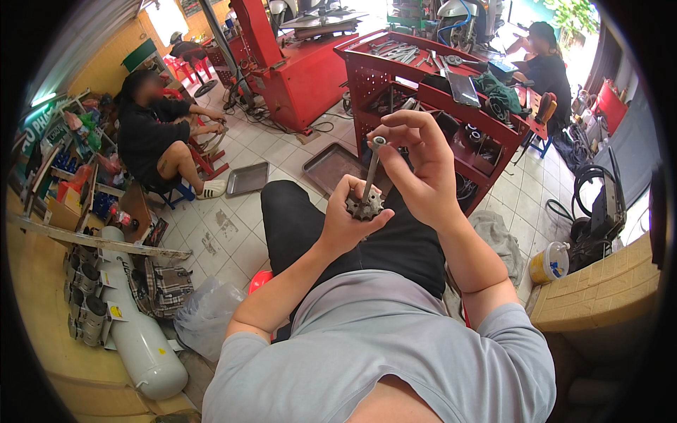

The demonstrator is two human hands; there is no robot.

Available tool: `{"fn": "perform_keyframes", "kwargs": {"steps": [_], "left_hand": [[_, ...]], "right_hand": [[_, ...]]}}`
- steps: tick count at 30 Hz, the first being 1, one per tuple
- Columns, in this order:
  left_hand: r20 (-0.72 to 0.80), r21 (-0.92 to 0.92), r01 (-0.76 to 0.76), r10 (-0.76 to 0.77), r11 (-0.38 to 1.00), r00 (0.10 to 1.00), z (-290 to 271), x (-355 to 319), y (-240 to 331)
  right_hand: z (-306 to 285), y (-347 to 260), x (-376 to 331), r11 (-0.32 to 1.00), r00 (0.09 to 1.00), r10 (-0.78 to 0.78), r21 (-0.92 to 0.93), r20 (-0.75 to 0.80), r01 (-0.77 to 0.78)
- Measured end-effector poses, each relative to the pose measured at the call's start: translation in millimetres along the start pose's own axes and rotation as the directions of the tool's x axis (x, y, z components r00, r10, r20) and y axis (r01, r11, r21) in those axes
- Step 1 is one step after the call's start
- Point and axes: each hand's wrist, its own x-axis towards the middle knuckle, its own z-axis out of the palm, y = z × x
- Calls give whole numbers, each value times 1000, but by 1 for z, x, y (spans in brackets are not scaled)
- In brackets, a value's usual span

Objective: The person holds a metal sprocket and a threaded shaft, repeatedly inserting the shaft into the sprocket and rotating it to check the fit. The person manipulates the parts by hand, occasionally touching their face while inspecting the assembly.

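Observation:
My left hand [344, 227] is closed around a small grey metal part with teeth about its rim, like a gear or hub [364, 205], held above my lap. Up from the part slants a thin metal tool with a round ring-like end [371, 169], which looks like a wrench. At its upper end, my right hand [423, 173] has the thumb and index finger curled about the ring. The other right fingers are bent and lifted away. Where the tool's lower end meets the toothed part, my left fingers partly cover it.
Ahead stands a red tool cart [437, 106] with wrenches and a phone on top. Metal trays [248, 179] lie on the tiled floor. One person [162, 130] sits at the left, another [546, 74] at the far right. A white cylinder tank [144, 338] and a yellow-white bucket [549, 264] flank me.

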Motion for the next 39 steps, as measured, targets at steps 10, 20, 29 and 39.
{"fn": "perform_keyframes", "kwargs": {"steps": [10,20,29,39], "left_hand": [[1,64,7,-7,998,1000,0,0,6],[-1,74,-12,13,997,1000,0,0,6],[2,45,8,-8,999,1000,0,-1,2],[6,10,-3,3,1000,1000,0,0,1]], "right_hand": [[0,-2,0,999,1000,11,49,19,-12],[-1,0,0,1000,1000,-9,13,15,9],[-1,-2,0,999,999,32,-4,8,-32],[-1,-1,-1,1000,1000,3,29,16,-4]]}}
